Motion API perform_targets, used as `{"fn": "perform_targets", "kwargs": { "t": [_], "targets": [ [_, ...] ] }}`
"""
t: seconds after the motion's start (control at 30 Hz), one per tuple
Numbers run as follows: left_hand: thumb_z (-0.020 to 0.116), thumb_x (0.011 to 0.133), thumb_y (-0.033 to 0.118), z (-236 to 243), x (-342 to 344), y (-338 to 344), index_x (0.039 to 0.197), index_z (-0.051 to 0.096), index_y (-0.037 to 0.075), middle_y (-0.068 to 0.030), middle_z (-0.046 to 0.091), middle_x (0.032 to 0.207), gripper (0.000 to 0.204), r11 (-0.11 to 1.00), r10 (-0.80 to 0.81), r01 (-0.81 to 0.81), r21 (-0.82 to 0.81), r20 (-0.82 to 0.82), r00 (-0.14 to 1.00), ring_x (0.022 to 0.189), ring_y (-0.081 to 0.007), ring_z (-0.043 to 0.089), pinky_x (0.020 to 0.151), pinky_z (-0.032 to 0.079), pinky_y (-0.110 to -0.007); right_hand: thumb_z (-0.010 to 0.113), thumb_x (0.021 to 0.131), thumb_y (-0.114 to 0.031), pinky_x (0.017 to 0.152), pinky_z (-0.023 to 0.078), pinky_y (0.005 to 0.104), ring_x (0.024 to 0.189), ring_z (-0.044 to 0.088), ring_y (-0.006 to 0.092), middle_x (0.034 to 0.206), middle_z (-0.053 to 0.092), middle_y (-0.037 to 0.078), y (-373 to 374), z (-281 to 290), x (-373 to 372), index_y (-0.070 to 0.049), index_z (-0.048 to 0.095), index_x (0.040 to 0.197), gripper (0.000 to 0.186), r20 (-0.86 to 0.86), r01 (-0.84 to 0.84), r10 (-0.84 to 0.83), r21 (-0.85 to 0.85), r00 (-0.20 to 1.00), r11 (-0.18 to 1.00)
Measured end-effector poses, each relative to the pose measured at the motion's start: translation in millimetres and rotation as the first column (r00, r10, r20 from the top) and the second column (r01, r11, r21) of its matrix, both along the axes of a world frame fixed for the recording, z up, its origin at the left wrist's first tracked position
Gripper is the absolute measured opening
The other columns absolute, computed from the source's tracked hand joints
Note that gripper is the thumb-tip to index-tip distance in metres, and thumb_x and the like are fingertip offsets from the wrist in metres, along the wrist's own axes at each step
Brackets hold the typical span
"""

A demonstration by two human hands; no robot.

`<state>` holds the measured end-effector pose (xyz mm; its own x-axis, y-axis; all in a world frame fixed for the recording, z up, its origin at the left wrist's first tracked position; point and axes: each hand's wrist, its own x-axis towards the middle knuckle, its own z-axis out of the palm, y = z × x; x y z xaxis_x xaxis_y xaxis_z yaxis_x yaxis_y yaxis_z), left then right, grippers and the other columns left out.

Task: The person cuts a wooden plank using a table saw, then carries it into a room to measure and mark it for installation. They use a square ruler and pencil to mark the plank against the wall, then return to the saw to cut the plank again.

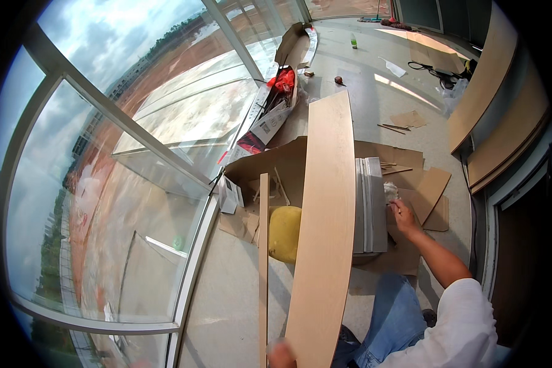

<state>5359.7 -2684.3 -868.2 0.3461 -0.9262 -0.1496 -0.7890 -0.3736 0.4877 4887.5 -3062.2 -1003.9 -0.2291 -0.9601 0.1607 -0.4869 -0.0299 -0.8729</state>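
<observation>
A blurred left hand [282, 354], its grip unclear, is by the near end of a long, pale wooden board [325, 214]. Past the stacked flat grey panels [370, 205], the right hand [403, 218] curls narrowly; I can't tell on what.

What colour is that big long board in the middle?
The big board is pale tan, like light wood; the head view shows it best.
</observation>
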Motion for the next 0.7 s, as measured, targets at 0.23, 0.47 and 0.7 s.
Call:
{"fn": "perform_targets", "kwargs": {
  "t": [0.23,0.47,0.7],
  "targets": [
    [0.040,0.106,0.047,55.4,3.5,32.4,0.112,0.070,0.000,-0.0352,0.067,0.101,0.055,0.950,0.004,0.012,0.313,-0.049,0.999,0.100,-0.0481,0.066,0.091,0.046,-0.060,0.066,0.094,-0.042,0.086,0.054,0.0416,0.096,0.069,0.0286,0.105,0.073,0.012,291.2,55.5,-22.4,-0.007,0.070,0.112,0.040,0.048,-0.335,0.469,0.764,0.882,0.551],
    [0.046,0.103,0.038,193.6,-21.5,37.0,0.095,0.068,-0.005,-0.0339,0.065,0.087,0.049,0.924,-0.338,0.357,0.137,-0.146,0.930,0.083,-0.0506,0.063,0.074,0.047,-0.057,0.069,0.090,-0.036,0.080,0.055,0.0398,0.090,0.070,0.0242,0.102,0.075,0.011,346.3,272.0,-66.5,-0.009,0.074,0.109,0.033,0.294,-0.525,0.529,0.771,0.796,0.361],
    [0.049,0.101,0.038,301.9,-78.3,50.7,0.084,0.068,-0.010,-0.0328,0.064,0.076,0.054,0.694,-0.598,0.694,0.190,-0.384,0.703,0.070,-0.0524,0.061,0.063,0.046,-0.055,0.066,0.090,-0.032,0.069,0.054,0.0401,0.075,0.070,0.0235,0.087,0.075,0.009,499.3,407.3,-197.1,-0.005,0.075,0.095,0.029,0.012,-0.001,-0.023,0.896,1.000,0.443]
  ]
}}
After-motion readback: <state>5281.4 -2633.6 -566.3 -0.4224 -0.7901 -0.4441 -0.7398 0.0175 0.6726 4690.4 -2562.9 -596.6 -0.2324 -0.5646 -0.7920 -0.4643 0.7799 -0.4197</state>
